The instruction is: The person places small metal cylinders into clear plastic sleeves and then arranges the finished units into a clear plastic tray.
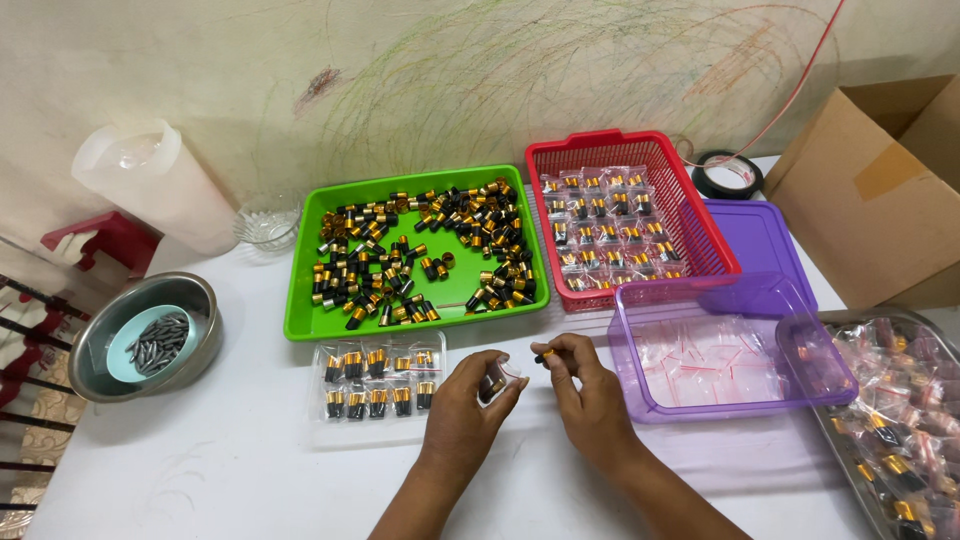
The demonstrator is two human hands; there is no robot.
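Near the front edge of the white table (230,470), your left hand (462,405) pinches a small clear plastic bag (497,381) open, fingers closed on it. Your right hand (590,400), just beside it, grips a small black-and-gold cylinder (546,355) at the bag's mouth. Filled bags (375,385) lie left of your hands, below the green tray of loose cylinders (415,250). Any tilt might let the cylinder miss the narrow mouth and roll off the table.
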